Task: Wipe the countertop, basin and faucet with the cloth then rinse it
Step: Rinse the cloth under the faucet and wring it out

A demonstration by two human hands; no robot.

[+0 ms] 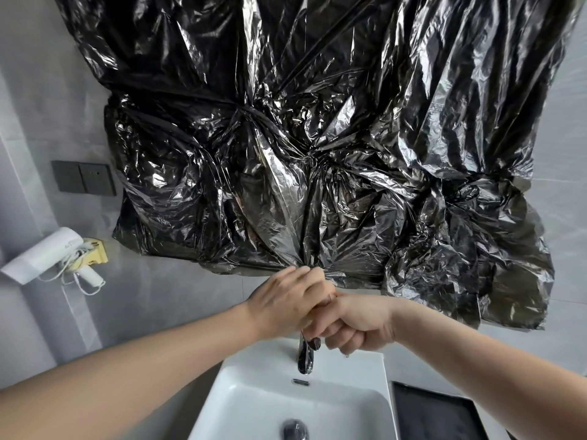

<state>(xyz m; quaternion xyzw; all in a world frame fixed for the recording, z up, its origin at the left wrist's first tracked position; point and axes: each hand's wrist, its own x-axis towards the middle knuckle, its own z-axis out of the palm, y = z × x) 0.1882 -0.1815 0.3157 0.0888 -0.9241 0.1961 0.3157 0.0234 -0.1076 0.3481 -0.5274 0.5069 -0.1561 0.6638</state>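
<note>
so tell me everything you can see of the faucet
The faucet is dark, glossy metal, its spout reaching forward and down over the back of the white basin, above the overflow slot. No water stream shows. Only the spout is visible; its upper part is hidden under the left hand and right hand, which are clasped together over it. Whether a cloth lies between hands and faucet cannot be told.

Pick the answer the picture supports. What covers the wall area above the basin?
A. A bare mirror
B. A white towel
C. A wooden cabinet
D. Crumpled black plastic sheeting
D: crumpled, shiny black plastic sheeting hangs across the wall above the white basin, reaching down to just behind the two hands at the faucet.
</note>
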